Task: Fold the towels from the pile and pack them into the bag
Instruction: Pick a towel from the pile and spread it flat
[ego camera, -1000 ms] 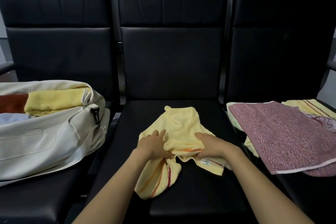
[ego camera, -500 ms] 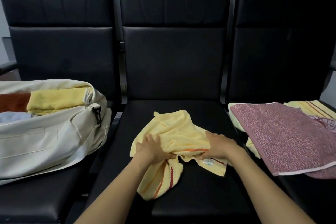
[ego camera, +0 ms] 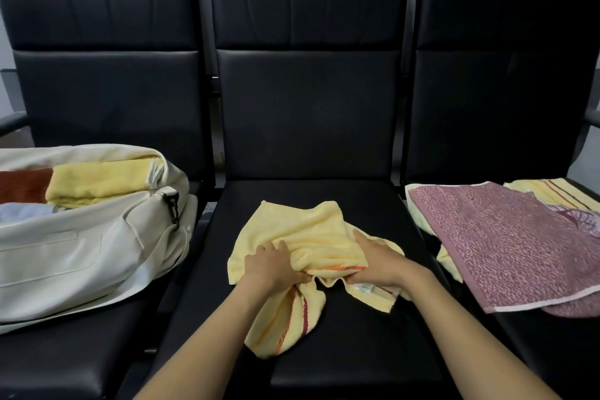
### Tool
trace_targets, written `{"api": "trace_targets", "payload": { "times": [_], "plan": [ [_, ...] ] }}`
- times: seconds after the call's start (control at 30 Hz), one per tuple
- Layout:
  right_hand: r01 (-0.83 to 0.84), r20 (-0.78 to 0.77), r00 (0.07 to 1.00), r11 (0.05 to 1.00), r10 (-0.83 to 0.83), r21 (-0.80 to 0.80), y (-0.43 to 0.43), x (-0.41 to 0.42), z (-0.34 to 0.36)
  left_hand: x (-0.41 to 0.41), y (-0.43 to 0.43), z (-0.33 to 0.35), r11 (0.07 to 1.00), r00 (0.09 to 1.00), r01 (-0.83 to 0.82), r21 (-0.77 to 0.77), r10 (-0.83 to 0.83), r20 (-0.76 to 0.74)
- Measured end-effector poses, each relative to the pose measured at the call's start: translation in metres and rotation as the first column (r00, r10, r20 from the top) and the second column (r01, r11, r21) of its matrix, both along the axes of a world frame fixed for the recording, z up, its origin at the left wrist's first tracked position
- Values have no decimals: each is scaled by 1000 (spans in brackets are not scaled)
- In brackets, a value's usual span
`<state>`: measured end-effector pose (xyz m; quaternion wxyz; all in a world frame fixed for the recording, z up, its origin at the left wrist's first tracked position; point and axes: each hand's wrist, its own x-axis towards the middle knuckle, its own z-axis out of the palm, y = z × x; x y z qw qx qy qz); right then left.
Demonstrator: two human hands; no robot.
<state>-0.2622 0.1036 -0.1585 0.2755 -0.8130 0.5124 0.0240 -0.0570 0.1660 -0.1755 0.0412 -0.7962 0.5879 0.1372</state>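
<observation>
At the lower centre of the frame, a crumpled yellow towel (ego camera: pixel 308 234) is held on the middle seat (ego camera: pixel 324 351). Its bunched near edge is pinched by the left hand (ego camera: pixel 269 266) and clutched by the right hand (ego camera: pixel 378 261). An open cream bag (ego camera: pixel 81 256) with towels inside is seen at left, and the pile (ego camera: pixel 506 243) at right.

From where I stand, no writing can be read. The only thing carrying print is a small white tag (ego camera: pixel 364 288) sewn to the near edge of the yellow towel (ego camera: pixel 311 237) on the middle seat. It has faint greenish marks, too small and blurred to make out a letter or number.
</observation>
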Motion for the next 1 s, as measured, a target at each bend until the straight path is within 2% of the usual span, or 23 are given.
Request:
{"api": "trace_targets", "payload": {
  "times": [0.1,0.2,0.27,0.3,0.4,0.47,0.53,0.63,0.73,0.8,0.87,0.93,1.0],
  "plan": [
    [93,-189,977,995,-96,-22,-4,0,3,-5,3,9,999,995,-47,-15,48,86],
    [147,-345,925,987,-158,-59,-2,9,2,-4,4,11,992,992,-111,52,108,70],
    [163,-346,921,983,-181,-80,1,13,2,0,4,10,996,991,-82,40,77,108],
    [136,-311,938,987,-155,-82,1,13,3,3,2,8,1000,992,-11,9,10,123],
    [-29,-200,980,998,18,-55,-4,8,2,11,-3,0,982,981,185,-37,-187,-49],
    [-7,-205,979,1000,12,22,-9,2,-3,16,-7,-4,987,979,163,12,-160,-127],
    [106,-270,959,993,-86,60,-16,-2,-5,19,-9,-5,994,988,96,58,-88,-126],
    [186,-407,900,982,-158,29,-18,-2,6,19,-13,-2,986,997,5,165,8,-78],
    [166,-489,860,986,-149,-9,-15,6,11,14,-14,-1,974,998,-67,215,64,21],
    [139,-469,873,990,-132,-20,-14,9,5,9,-11,-1,986,997,-55,157,44,70],
    [133,-395,908,990,-142,-51,-14,6,3,8,-10,-2,999,999,41,13,-41,33],
    [91,-277,954,990,-119,-111,-15,-1,2,11,-8,-1,974,988,133,-181,-145,-53],
    [16,-99,994,983,-35,-184,-15,-8,3,12,-7,2,909,963,199,-367,-251,-102]
  ]
}}
